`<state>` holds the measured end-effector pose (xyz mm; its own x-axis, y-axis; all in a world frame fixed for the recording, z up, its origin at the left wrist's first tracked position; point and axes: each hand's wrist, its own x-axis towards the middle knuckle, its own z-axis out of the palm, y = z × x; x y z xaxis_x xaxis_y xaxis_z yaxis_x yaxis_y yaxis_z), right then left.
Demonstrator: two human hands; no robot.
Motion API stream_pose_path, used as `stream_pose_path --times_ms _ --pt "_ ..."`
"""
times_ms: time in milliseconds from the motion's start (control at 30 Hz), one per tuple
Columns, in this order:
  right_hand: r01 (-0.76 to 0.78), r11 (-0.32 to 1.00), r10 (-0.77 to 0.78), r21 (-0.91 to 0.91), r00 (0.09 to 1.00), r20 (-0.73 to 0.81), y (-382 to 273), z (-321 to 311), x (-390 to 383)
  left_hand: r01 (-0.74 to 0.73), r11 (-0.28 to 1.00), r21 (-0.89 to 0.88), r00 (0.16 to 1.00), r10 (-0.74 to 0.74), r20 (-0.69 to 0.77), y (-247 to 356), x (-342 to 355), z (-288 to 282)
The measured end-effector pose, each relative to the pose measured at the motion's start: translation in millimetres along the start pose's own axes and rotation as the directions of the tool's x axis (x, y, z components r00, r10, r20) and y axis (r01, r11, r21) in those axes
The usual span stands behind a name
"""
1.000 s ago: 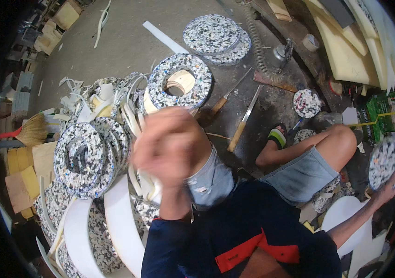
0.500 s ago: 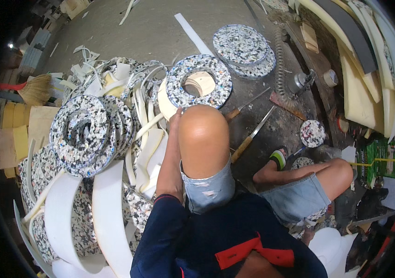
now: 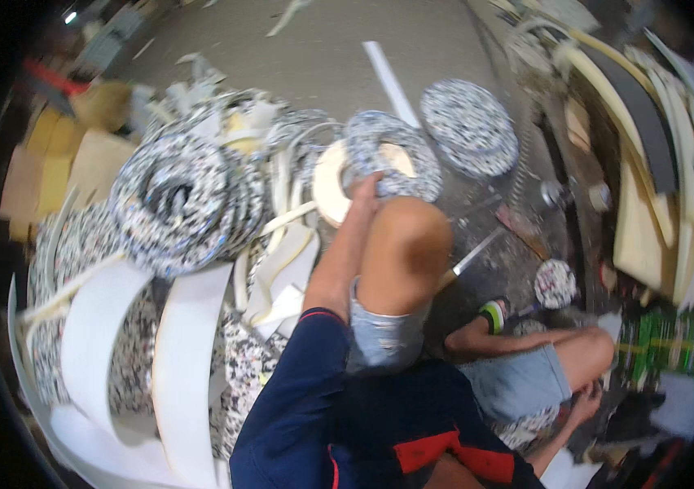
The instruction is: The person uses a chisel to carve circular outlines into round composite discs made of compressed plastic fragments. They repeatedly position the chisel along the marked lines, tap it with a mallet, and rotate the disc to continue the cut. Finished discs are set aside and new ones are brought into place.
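Past my raised knee, my left hand [image 3: 367,187] has its fingers closed on the near left edge of a speckled foam ring [image 3: 422,173]. Under that ring lies a cream foam ring [image 3: 329,194], showing at its left and through the hole. My right hand [image 3: 583,404] is low beside my other knee, fingers curled; whatever is in them is too small and blurred to name. To the right of the speckled ring are stacked speckled foam discs [image 3: 467,122]. A long blade with a wooden handle [image 3: 479,251] lies on the floor beside my raised knee.
Stacked speckled rings [image 3: 139,200] sit at the left among foam offcuts and curved white sheets [image 3: 188,359]. A white strip [image 3: 390,81] lies on the floor ahead. Foam sheets [image 3: 644,220] lean at the right above green packets [image 3: 677,342]. A small speckled disc [image 3: 555,284] lies near my foot.
My left hand has moved forward and right onto the speckled ring's edge, and more of the cream ring shows. My right hand has come out from behind my thigh. The view has shifted and blurred.
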<state>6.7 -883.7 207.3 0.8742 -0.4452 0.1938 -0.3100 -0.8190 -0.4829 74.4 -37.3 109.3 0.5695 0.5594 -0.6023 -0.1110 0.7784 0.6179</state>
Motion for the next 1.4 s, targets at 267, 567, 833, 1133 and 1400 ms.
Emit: stream_pose_path --times_ms 267,567,833,1133,1400 --pt "0.193 0.955 -0.183 0.225 0.981 -0.068 -116.6 -13.4 104.2 -0.411 0.888 -0.205 0.884 0.443 0.148 138.3 -95.9 -6.4" --pt "0.14 0.84 -0.257 0.525 0.954 0.156 -183.6 3.8 159.0 -0.835 0.536 -0.123 0.549 0.82 -0.158 281.7 -292.2 -222.1" --pt "0.319 0.883 -0.432 0.346 0.839 0.33 -277.2 20.1 85.6 -0.582 0.813 -0.01 0.669 0.471 -0.575 288.5 -272.6 -361.1" --pt "0.399 0.913 -0.404 0.081 0.865 0.296 -310.4 -1.7 50.3 -0.65 0.759 0.021 0.542 0.484 -0.687 264.4 -262.2 -330.3" --pt "0.446 0.893 -0.44 0.054 0.846 0.302 -319.2 -0.5 47.3 -0.56 0.728 0.395 0.379 0.65 -0.659 188.9 -260.1 -261.8"
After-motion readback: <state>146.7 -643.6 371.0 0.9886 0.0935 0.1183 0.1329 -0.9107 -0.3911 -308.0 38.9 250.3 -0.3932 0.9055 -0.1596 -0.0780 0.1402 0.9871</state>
